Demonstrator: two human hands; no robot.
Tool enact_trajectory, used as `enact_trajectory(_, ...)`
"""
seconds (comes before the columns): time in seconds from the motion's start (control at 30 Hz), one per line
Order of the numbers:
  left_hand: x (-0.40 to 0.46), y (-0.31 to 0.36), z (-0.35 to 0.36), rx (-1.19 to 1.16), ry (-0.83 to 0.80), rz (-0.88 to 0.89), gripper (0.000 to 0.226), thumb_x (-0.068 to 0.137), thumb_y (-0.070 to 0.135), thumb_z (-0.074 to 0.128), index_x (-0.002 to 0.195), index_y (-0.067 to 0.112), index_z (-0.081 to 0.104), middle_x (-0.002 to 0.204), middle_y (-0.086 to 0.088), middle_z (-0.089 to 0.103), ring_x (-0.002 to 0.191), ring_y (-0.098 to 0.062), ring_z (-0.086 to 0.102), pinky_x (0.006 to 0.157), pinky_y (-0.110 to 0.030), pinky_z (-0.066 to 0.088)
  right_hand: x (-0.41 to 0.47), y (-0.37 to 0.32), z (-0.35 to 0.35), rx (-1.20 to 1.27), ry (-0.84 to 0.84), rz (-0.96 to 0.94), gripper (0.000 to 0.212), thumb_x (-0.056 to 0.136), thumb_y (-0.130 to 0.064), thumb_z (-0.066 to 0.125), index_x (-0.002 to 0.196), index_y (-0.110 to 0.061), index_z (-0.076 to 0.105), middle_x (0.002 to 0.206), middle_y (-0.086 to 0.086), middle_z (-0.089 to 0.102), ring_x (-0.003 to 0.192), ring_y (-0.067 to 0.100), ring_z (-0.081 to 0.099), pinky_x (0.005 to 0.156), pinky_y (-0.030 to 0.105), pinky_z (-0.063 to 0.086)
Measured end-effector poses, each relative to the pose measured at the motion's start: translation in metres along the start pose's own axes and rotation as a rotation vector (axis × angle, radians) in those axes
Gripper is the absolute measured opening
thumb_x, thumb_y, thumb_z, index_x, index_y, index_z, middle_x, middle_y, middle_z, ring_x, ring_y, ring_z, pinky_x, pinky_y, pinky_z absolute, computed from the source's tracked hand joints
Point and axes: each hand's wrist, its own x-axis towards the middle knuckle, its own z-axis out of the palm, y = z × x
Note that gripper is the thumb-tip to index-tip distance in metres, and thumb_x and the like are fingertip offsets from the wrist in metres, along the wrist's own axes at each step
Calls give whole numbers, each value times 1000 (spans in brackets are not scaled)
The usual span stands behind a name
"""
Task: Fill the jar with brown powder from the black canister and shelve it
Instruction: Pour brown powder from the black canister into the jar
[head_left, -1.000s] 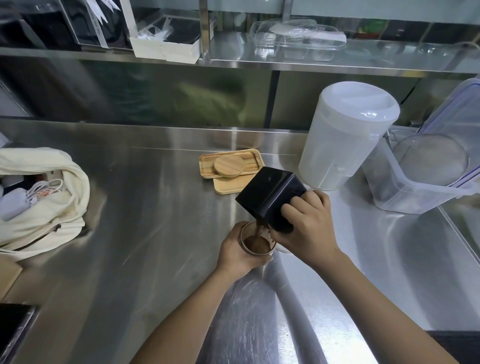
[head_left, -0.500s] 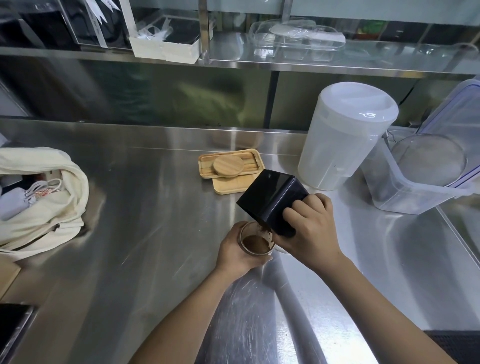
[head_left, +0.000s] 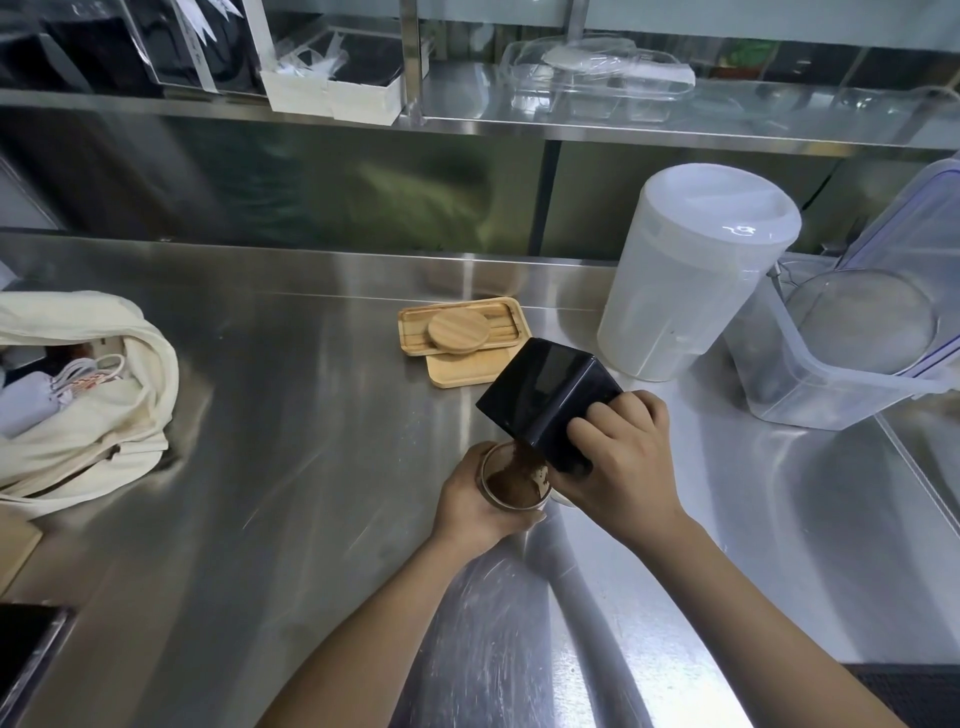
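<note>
A small glass jar (head_left: 511, 492) stands on the steel counter, partly filled with brown powder. My left hand (head_left: 470, 501) wraps around its left side. My right hand (head_left: 621, 465) grips a square black canister (head_left: 545, 397), tipped down to the left over the jar's mouth. Brown powder is falling from the canister's lower corner into the jar. Behind them a round wooden lid (head_left: 458, 330) lies on a small wooden tray (head_left: 506, 317). A steel shelf (head_left: 467, 111) runs across the back, above the counter.
A tall white lidded pitcher (head_left: 691, 270) and a clear plastic container (head_left: 852, 353) stand at the right. A cream cloth bag (head_left: 88, 400) with cables lies at the left. Boxes and clear plastic trays sit on the shelf. The counter edge drops off at the far right.
The powder level in the jar has risen a little. The canister stays tipped over the jar with powder flowing again after a brief pause. Both hands hold their places.
</note>
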Motion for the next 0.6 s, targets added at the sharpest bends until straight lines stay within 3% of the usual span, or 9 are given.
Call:
enact_trajectory(0.13, 1, -3, 2, -13, 15, 15, 76, 41, 61, 87, 103, 63, 42, 102, 39, 58, 100, 13, 57, 78, 2, 42, 1, 0, 0, -15, 0, 0, 27, 73, -28, 69, 61, -12, 51, 58, 3, 49, 60, 26, 45, 73, 35, 33)
enact_trajectory(0.3, 2, -6, 4, -7, 28, 34, 77, 42, 62, 87, 106, 54, 45, 105, 27, 62, 101, 1, 62, 86, -14, 52, 1, 0, -1, -16, 9, -2, 29, 78, -32, 62, 61, -12, 50, 59, 3, 49, 61, 26, 44, 72, 36, 35)
enact_trajectory(0.4, 1, -6, 4, 0, 38, 45, 77, 41, 64, 86, 104, 59, 42, 104, 30, 61, 100, 2, 62, 85, -13, 51, 1, 0, -1, -20, 7, -7, 29, 76, -31, 66, 61, -12, 50, 58, 3, 49, 60, 26, 45, 73, 36, 35)
enact_trajectory(0.6, 1, -6, 4, -31, 47, 69, 79, 40, 63, 86, 105, 59, 42, 109, 22, 64, 103, -4, 63, 90, -26, 56, -1, 1, -1, -18, 9, -9, 31, 70, -27, 74, 60, -12, 49, 58, 3, 48, 59, 25, 43, 73, 35, 34)
